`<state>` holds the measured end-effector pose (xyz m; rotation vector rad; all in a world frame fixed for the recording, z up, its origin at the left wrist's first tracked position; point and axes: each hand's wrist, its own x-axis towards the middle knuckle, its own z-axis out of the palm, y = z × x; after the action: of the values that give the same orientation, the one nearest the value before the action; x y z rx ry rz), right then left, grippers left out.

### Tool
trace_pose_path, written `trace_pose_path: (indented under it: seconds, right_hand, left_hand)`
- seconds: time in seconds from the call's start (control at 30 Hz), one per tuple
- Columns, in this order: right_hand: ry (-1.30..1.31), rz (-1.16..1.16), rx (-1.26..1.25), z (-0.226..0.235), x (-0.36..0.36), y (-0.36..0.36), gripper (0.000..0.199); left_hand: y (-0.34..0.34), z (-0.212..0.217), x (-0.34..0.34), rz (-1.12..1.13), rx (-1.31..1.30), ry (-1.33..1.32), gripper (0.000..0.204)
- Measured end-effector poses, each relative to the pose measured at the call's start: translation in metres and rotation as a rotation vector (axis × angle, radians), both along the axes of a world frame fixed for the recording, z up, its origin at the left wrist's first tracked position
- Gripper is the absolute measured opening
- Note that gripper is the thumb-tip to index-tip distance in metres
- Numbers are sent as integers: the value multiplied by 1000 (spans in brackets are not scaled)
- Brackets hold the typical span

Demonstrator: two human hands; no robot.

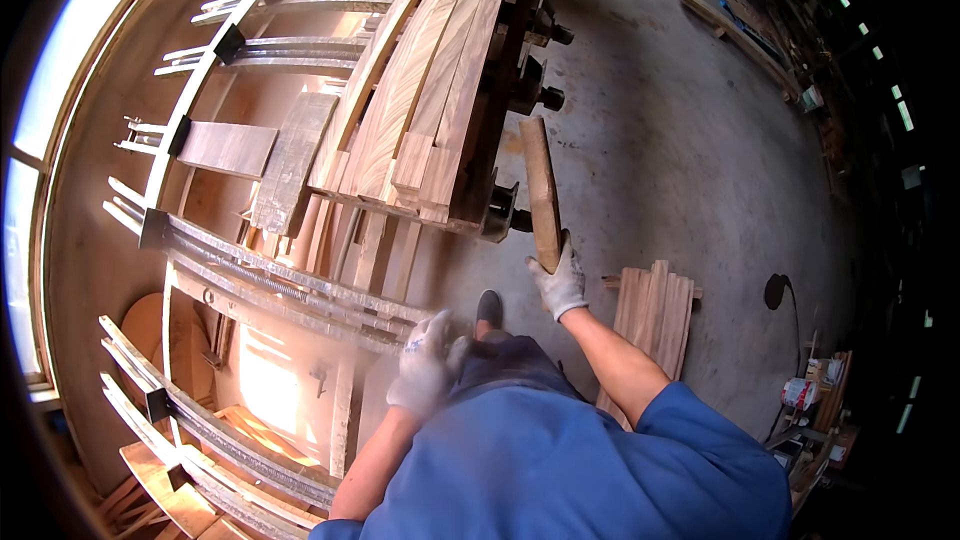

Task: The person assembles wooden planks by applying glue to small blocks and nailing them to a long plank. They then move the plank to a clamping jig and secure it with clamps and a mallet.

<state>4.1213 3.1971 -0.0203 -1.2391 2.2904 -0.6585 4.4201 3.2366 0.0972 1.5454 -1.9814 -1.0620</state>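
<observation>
My right hand (560, 283), in a pale work glove, is closed round the lower end of a long wooden block (541, 190). The block tilts upward beside the right end of the clamped boards. My left hand (428, 365), gloved too and a little blurred, is beside the end of a metal clamp bar (300, 285); its thumb stands apart from loosely bent fingers, with nothing seen in them. Whether it touches the bar is unclear. Ahead of me, several long striped boards (420, 90) lie side by side on the rack, with short wood pieces (412, 162) on their near end.
Black clamp heads (503, 212) jut out along the boards' right side. More clamp bars (215, 450) reach across at lower left. A dark plank (295, 165) lies across the rack. A stack of boards (652, 310) rests at my right, above the concrete floor (680, 160).
</observation>
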Motion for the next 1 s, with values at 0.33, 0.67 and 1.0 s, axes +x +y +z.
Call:
trace_pose_path:
  seconds: [0.33, 0.67, 1.0]
  right_hand:
    - [-279, -79, -110, -48, -2, -22, 87]
    - [-347, -229, -171, -98, 59, -49, 77]
    - [-111, -112, 149, -57, 42, -15, 85]
  left_hand:
    - [-6, 13, -4, -69, 50, -78, 57]
    - [-10, 11, -3, -90, 2, 1, 47]
    - [-61, -2, 74, -30, -29, 100, 66]
